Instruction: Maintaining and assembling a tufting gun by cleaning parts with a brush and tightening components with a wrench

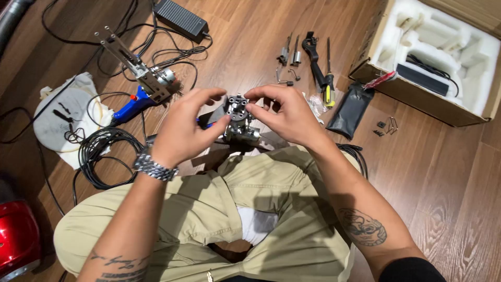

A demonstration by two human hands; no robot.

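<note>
Khaki-trousered knees frame both hands, the left hand [182, 130] and right hand [284, 116] each pinching a small metal mechanism [239, 119] held above the wooden floor [443, 172], with a yellow-handled screwdriver [327, 78] and foam-lined cardboard box [417, 96] beyond

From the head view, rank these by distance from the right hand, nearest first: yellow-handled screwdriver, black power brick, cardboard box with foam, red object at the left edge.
1. Yellow-handled screwdriver, just beyond the right hand, on its right.
2. Cardboard box with foam, far right.
3. Black power brick, top, left of centre.
4. Red object, bottom-left edge.

The box and power brick are close to call.
</note>
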